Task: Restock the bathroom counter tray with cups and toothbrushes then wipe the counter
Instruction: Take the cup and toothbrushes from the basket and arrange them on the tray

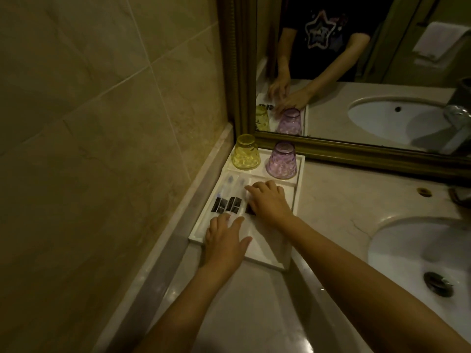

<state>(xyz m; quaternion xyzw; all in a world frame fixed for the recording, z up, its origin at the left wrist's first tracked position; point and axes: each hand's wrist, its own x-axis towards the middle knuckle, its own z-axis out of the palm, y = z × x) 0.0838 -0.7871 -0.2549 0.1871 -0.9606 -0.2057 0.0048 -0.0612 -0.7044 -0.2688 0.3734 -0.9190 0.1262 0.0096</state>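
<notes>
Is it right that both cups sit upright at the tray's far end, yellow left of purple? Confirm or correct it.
Not quite. The head view shows the yellow cup and purple cup standing upside down, mouths down. The rest holds: both at the far end of the tray, yellow left of purple.

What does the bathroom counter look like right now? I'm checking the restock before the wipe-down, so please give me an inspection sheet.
Surface: marble counter, dry-looking, with a dark spot near the mirror frame.
Job's things: white tray in the corner; yellow cup and purple cup upside down at its back; two wrapped toothbrushes side by side at its left.
Clutter: nothing seen.
Hands: left hand flat on the tray's near end; right hand over a dark item, grip unclear.
Cables: nothing seen.
Surroundings: tiled wall, framed mirror, sink.
</notes>
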